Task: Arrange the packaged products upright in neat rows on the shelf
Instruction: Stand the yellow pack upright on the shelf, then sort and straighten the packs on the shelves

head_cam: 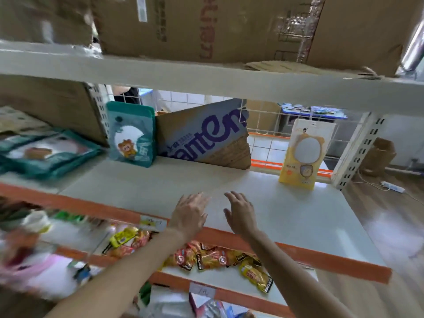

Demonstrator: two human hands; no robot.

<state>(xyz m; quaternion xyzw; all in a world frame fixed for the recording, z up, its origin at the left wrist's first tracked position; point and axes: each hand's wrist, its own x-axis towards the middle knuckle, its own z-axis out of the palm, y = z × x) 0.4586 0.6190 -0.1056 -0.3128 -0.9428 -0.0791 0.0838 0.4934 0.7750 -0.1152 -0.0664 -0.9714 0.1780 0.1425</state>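
Your left hand (190, 213) and right hand (241, 213) sit side by side at the lower centre of the frame, both reaching over the orange front edge of the white shelf (160, 180) with fingers loosely spread and nothing held in either; whether the palms touch the shelf board you cannot tell from this angle. On that shelf, toward the left of centre, a teal packet (131, 134) with a cartoon figure stands upright against the perforated post, touching a tilted cardboard box (204, 134) with purple lettering just to its right. Further right, well apart from the box, a yellow packet (306, 153) stands upright near the back edge by the wire grid. At the far left of the frame, teal packets (46, 154) lie flat in a blurred stack. Above, at the top of the frame, large brown cartons (206, 26) rest on the upper shelf. Below your forearms, orange and yellow snack packets (213, 258) lie loosely on the lower shelf.
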